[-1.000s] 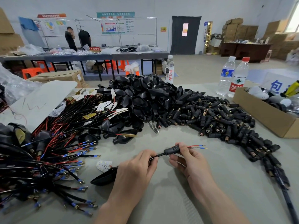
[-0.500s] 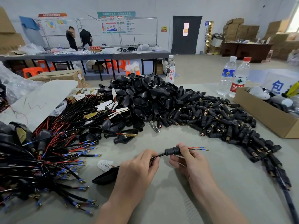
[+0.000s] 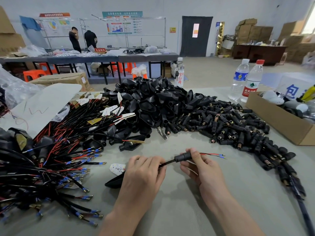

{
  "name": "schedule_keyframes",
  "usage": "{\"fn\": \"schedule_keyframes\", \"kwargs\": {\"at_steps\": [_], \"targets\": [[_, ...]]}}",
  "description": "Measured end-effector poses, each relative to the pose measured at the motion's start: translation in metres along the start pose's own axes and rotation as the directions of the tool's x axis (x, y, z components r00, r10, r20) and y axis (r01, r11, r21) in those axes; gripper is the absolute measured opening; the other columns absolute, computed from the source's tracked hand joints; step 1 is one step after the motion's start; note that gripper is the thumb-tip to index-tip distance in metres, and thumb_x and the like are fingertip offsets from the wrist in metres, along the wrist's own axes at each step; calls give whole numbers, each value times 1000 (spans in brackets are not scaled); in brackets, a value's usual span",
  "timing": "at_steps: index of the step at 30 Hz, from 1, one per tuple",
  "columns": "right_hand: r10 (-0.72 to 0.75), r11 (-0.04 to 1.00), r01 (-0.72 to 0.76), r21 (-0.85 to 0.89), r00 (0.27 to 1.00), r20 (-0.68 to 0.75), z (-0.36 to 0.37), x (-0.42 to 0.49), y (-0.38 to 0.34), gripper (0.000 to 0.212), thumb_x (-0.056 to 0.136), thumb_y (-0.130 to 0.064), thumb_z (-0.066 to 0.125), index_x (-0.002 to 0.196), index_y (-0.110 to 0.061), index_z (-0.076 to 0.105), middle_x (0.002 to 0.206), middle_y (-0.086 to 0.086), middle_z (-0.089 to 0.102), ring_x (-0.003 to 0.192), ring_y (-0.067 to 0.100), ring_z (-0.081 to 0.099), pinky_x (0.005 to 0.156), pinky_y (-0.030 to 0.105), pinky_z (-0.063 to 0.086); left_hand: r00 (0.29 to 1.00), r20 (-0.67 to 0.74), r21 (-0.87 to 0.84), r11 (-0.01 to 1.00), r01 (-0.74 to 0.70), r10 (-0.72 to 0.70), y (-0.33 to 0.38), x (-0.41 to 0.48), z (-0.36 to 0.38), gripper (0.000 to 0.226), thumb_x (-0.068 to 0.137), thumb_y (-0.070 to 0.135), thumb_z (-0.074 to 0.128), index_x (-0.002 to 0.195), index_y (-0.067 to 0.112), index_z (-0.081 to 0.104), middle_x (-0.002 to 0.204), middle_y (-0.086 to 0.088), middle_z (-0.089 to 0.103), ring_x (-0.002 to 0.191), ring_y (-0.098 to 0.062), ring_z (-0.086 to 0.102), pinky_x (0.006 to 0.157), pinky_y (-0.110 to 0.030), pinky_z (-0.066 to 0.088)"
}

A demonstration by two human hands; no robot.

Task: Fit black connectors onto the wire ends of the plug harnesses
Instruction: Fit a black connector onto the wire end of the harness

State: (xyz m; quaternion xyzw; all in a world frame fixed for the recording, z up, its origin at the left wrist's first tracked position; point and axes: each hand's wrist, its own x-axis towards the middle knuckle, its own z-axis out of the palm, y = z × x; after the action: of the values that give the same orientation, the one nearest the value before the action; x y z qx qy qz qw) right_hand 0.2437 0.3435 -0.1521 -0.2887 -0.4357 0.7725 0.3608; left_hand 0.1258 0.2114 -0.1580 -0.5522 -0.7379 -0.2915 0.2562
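My left hand (image 3: 143,174) pinches the black cable (image 3: 166,163) of one plug harness just above the grey table. Its black plug shell (image 3: 114,181) lies under that hand. My right hand (image 3: 202,169) grips a black connector (image 3: 182,157) that sits on the cable. The red and blue wire ends (image 3: 215,155) stick out to the right past the connector. A heap of loose black connectors (image 3: 230,126) lies to the right and behind. Several harnesses with blue-tipped wires (image 3: 51,167) are piled at the left.
A mound of black plug shells (image 3: 153,103) fills the middle back. A cardboard box (image 3: 279,120) stands at the right, with two water bottles (image 3: 245,80) behind it and a third bottle (image 3: 179,72) at the far edge. A white plastic sheet (image 3: 42,103) lies at the back left.
Almost nothing has moved. Both hands keep their hold, and the connector stays at about the same place on the cable.
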Motion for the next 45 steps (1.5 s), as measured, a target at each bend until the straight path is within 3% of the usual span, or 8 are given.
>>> {"fn": "schedule_keyframes", "kwargs": {"at_steps": [3,7,13,16,23,36,40,45], "targets": [[3,1000,-3,1,999,40,2,-2,0,29,79,-37,68,85,-10,78,94,11,77,73,15,71,65,23,58,1000,6,15,1000,1,-1,1,0,-2,10,95,28,57,92,22,65,78,13,61,70,-14,57,77,-37,49],[49,998,-45,-31,990,135,8,-6,4,38,78,-37,67,102,-9,72,102,10,76,79,16,71,67,23,58,1000,-10,19,1000,-9,9,5,1,-1,16,96,27,55,92,18,67,78,10,64,69,-16,59,75,-38,49],[20,998,-11,-58,988,154,9,-6,3,39,85,-38,60,107,-8,71,103,12,76,81,16,72,70,23,58,1000,29,0,1000,9,-9,6,-1,1,32,94,34,56,116,14,68,86,8,68,77,-15,62,83,-37,50],[29,996,-13,-88,984,174,11,-8,5,41,85,-41,59,106,-9,73,100,13,76,82,21,72,70,25,59,998,56,-4,999,-34,34,5,-2,2,26,95,36,57,114,22,67,89,14,67,79,-12,59,84,-32,46],[-99,981,107,-164,993,58,7,-5,-1,31,94,-37,57,85,-16,78,86,3,76,77,15,71,62,25,58,1000,16,66,998,-13,12,2,0,-1,22,98,35,54,104,20,68,86,10,65,79,-15,59,82,-35,47],[-147,989,141,-52,981,-126,-10,6,-14,28,100,-31,53,91,-12,73,78,-1,61,62,9,63,60,23,58,989,141,-39,998,57,-51,1,-2,-1,26,97,40,46,95,25,66,82,14,63,74,-13,59,74,-32,51],[-9,999,9,42,1000,-3,0,2,-4,21,96,-26,57,100,-11,72,78,1,72,72,14,69,64,21,58,980,164,-100,986,130,-112,0,-5,-2,25,97,45,44,100,31,64,85,18,64,77,-6,59,74,-26,48],[-20,991,31,-128,996,86,5,-1,1,16,95,-17,61,99,-8,72,88,4,76,80,11,73,67,18,57,975,194,-116,984,136,-112,-4,-5,-3,21,95,46,47,99,32,63,87,20,63,80,-3,58,78,-25,45]]}}
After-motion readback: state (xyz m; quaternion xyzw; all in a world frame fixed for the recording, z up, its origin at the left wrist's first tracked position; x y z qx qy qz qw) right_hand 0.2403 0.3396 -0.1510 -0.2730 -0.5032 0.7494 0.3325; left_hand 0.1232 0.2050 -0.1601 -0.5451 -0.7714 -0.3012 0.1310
